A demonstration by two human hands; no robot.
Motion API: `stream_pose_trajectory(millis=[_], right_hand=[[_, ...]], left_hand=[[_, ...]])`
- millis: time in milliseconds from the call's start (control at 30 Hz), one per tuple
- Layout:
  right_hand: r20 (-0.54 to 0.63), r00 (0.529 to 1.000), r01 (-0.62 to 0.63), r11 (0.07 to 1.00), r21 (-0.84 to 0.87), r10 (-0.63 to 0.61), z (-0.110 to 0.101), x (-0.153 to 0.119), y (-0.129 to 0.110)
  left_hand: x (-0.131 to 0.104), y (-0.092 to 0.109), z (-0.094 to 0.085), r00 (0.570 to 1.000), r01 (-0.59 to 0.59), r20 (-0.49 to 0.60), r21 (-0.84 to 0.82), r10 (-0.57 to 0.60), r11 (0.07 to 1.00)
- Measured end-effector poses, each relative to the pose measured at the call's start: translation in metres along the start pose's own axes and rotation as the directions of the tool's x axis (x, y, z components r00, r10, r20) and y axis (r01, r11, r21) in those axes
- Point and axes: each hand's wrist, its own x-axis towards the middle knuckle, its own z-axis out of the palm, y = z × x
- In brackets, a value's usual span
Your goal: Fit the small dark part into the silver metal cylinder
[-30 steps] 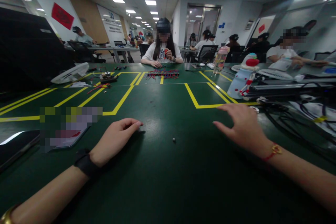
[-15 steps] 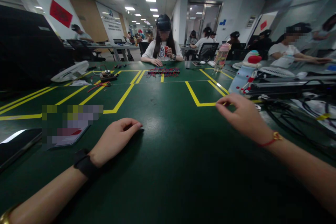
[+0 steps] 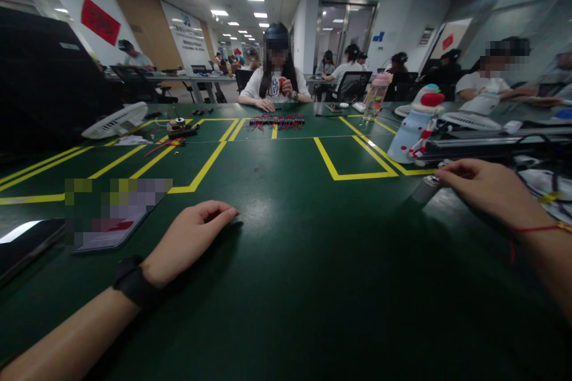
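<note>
My left hand (image 3: 190, 241) rests on the green table with fingers curled and thumb against the index finger; nothing shows between them, though the undersides of the fingers are hidden. A dark watch strap is on that wrist. On the right, my right hand (image 3: 487, 187) is closed in a pinch at the top end of a small grey metal cylinder (image 3: 425, 190), which is tilted and slightly blurred. Its exact kind cannot be made out. Just behind it stands a pale blue bottle (image 3: 404, 137) with a red and white figure on it.
Black cables (image 3: 543, 158) and metal rails (image 3: 482, 146) lie at the right. A blurred flat card (image 3: 120, 226) and a dark device (image 3: 27, 250) are at the left. Across the table (image 3: 286, 286), a person sits behind a row of red and blue wires (image 3: 277, 122). A pink-capped bottle (image 3: 375, 98) stands farther back.
My right hand has moved right and slightly nearer the cables, and its fingertips are now at the grey cylinder. My left hand has stayed almost still. The view has shifted slightly.
</note>
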Motion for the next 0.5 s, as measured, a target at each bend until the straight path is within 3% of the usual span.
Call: stream_pose_trajectory(millis=[233, 500], right_hand=[[0.003, 0.999, 0.043, 0.999, -0.002, -0.043, 0.0012, -0.0005, 0.0029], [0.027, 1.0, -0.006, 1.0, 0.031, 0.005, 0.0043, 0.0007, 0.0004]], left_hand=[[-0.0007, -0.0015, 0.0001, 1.0, -0.004, -0.003, -0.008, 0.004, 1.0], [-0.0001, -0.003, 0.0011, 1.0, -0.009, -0.005, -0.001, 0.009, 1.0]])
